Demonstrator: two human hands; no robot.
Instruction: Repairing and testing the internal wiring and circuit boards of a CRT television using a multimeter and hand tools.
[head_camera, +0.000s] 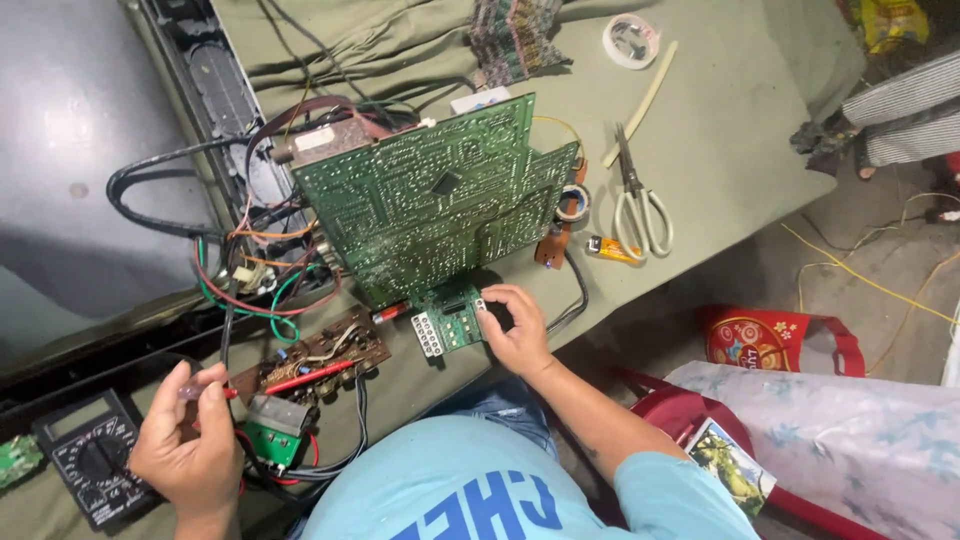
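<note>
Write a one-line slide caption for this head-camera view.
Left hand holds a red probe on a small brown board; right hand steadies a green circuit board beside scissors.

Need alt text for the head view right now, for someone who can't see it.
A person's left hand holds a red probe against a small brown circuit board, while the right hand grips the lower edge of a large green circuit board. A black multimeter lies at lower left; scissors lie on the green cloth.
</note>
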